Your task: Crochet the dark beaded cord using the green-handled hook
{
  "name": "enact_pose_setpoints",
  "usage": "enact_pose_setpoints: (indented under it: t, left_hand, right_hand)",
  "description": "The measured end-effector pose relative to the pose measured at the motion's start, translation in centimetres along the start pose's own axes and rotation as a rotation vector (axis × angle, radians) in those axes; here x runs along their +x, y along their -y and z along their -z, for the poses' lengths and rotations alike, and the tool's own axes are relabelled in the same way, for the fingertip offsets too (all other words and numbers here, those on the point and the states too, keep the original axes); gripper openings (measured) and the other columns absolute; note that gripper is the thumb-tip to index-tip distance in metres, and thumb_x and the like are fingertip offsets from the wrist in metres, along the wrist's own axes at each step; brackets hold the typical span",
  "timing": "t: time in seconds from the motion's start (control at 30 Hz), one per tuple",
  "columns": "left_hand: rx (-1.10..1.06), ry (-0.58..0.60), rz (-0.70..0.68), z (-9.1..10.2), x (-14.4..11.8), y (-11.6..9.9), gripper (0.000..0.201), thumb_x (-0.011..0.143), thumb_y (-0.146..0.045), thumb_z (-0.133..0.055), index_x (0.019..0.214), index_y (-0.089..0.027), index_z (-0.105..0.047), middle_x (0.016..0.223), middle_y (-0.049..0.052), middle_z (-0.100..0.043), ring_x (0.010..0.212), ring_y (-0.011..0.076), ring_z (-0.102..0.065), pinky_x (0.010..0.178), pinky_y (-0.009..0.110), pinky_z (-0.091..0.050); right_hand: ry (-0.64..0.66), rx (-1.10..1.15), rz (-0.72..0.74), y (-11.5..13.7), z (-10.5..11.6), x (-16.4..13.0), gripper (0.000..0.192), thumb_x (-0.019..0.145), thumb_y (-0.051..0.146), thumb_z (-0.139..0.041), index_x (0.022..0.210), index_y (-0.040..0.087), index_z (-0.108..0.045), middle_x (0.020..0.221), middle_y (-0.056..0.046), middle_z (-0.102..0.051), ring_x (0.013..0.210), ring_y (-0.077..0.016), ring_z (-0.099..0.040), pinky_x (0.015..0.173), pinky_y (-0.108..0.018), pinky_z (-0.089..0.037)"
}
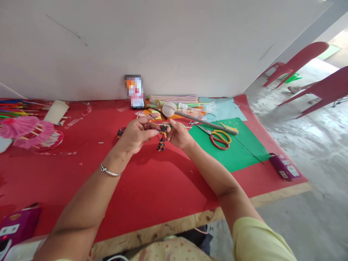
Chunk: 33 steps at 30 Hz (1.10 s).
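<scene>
My left hand [138, 133] pinches a small crocheted piece [161, 139] in dark blue and orange yarn, whose end hangs down over the red table covering. A strand of dark yarn runs up over the fingers of this hand. My right hand [178, 135] is closed on a thin, pale crochet hook [188, 127]. Its tip reaches left to the top of the crocheted piece, between the two hands. Partly hidden behind my left wrist lies a ball of the same multicoloured yarn [121, 133].
A phone [134, 92] leans on the wall. Scissors [220, 139] lie on a green sheet [231, 159], near a grey stick with a white ball [169, 109]. Pink paper crafts [40, 132] stand left; purple boxes [285, 167] lie at the edges. Red chairs [323, 90] stand right.
</scene>
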<state>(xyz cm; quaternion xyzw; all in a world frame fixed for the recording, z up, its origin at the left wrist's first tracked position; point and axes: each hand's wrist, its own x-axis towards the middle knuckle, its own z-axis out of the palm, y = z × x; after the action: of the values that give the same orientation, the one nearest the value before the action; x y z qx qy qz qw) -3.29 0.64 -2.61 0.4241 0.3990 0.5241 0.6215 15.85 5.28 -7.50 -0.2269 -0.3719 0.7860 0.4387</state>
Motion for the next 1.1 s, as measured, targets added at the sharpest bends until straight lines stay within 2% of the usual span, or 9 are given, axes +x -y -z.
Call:
enact_pose_setpoints:
  t: [0.13, 0.27, 0.37, 0.5, 0.63, 0.73, 0.83, 0.93, 1.1]
  left_hand:
    - [0.052, -0.030, -0.083, 0.1, 0.1, 0.2, 0.060, 0.060, -0.018, -0.096, 0.118, -0.020, -0.083, 0.080, 0.002, -0.078, 0.060, 0.0108, -0.060, 0.052, 0.023, -0.039]
    - [0.201, -0.147, -0.234, 0.1, 0.0, 0.1, 0.056, 0.061, -0.024, -0.101, 0.115, -0.018, -0.083, 0.086, 0.003, -0.080, 0.078, 0.0172, -0.072, 0.075, 0.030, -0.058]
    - [0.266, -0.168, -0.243, 0.0, 0.0, 0.2, 0.060, 0.062, -0.027, -0.102, 0.119, -0.018, -0.083, 0.084, 0.002, -0.080, 0.076, 0.0167, -0.071, 0.076, 0.031, -0.057]
    - [0.210, -0.159, -0.198, 0.0, 0.1, 0.3, 0.067, 0.060, -0.027, -0.102, 0.123, -0.018, -0.081, 0.085, 0.003, -0.081, 0.074, 0.0164, -0.070, 0.072, 0.030, -0.054]
    - [0.068, -0.067, -0.040, -0.2, 0.2, 0.3, 0.072, 0.055, -0.026, -0.102, 0.123, -0.020, -0.081, 0.084, 0.003, -0.080, 0.057, 0.0089, -0.056, 0.049, 0.023, -0.032]
    - [0.026, -0.080, -0.039, -0.5, 0.2, 0.4, 0.070, 0.054, -0.026, -0.103, 0.120, -0.019, -0.082, 0.078, 0.000, -0.075, 0.053, 0.0060, -0.047, 0.046, 0.023, -0.022]
    - [0.056, -0.167, -0.116, -0.5, 0.3, 0.6, 0.064, 0.057, -0.028, -0.103, 0.117, -0.020, -0.084, 0.073, -0.003, -0.070, 0.054, 0.0070, -0.049, 0.048, 0.023, -0.027]
    - [0.149, -0.156, -0.139, -0.1, 0.3, 0.8, 0.059, 0.059, -0.030, -0.103, 0.115, -0.021, -0.086, 0.076, 0.000, -0.073, 0.059, 0.0098, -0.055, 0.052, 0.024, -0.034]
    - [0.375, -0.138, -0.290, 0.2, 0.0, 0.6, 0.027, 0.067, -0.037, -0.102, 0.083, -0.021, -0.087, 0.081, 0.005, -0.079, 0.078, 0.0192, -0.069, 0.074, 0.033, -0.057]
  right_hand:
    - [0.030, -0.031, -0.073, 0.5, 0.2, 0.0, 0.039, 0.095, 0.052, -0.081, 0.080, 0.019, -0.070, 0.071, 0.003, -0.070, 0.055, -0.0116, -0.065, 0.048, -0.022, -0.059]
    - [0.097, -0.125, -0.072, 0.9, 0.0, 0.0, 0.041, 0.094, 0.059, -0.080, 0.087, 0.020, -0.072, 0.083, -0.002, -0.074, 0.077, -0.0175, -0.075, 0.057, -0.025, -0.065]
    - [0.072, -0.154, -0.017, 0.6, 0.0, 0.1, 0.041, 0.092, 0.059, -0.083, 0.094, 0.020, -0.074, 0.085, -0.002, -0.074, 0.083, -0.0183, -0.075, 0.060, -0.025, -0.066]
    - [-0.009, -0.096, 0.000, 0.2, 0.0, 0.1, 0.039, 0.090, 0.057, -0.086, 0.088, 0.019, -0.075, 0.079, 0.000, -0.072, 0.068, -0.0129, -0.069, 0.053, -0.020, -0.059]
    - [-0.032, -0.032, -0.001, 0.1, -0.1, 0.2, 0.041, 0.088, 0.054, -0.089, 0.077, 0.018, -0.073, 0.073, 0.002, -0.070, 0.062, -0.0102, -0.066, 0.054, -0.019, -0.057]
    - [-0.017, -0.066, 0.019, -0.2, 0.0, 0.3, 0.044, 0.083, 0.058, -0.093, 0.075, 0.018, -0.074, 0.073, 0.001, -0.071, 0.065, -0.0107, -0.067, 0.058, -0.020, -0.058]
    - [0.008, -0.189, 0.105, -0.1, 0.2, 0.2, 0.048, 0.081, 0.065, -0.092, 0.081, 0.019, -0.080, 0.076, -0.001, -0.073, 0.068, -0.0116, -0.067, 0.060, -0.021, -0.057]
    - [0.072, -0.406, 0.200, 0.9, 0.2, -0.3, 0.049, 0.089, 0.067, -0.085, 0.083, 0.018, -0.083, 0.083, -0.004, -0.074, 0.072, -0.0124, -0.067, 0.065, -0.023, -0.059]
    - [0.132, -0.583, 0.277, 2.1, -0.9, -1.3, 0.043, 0.093, 0.061, -0.083, 0.086, 0.019, -0.080, 0.093, -0.004, -0.069, 0.078, -0.0133, -0.068, 0.064, -0.023, -0.062]
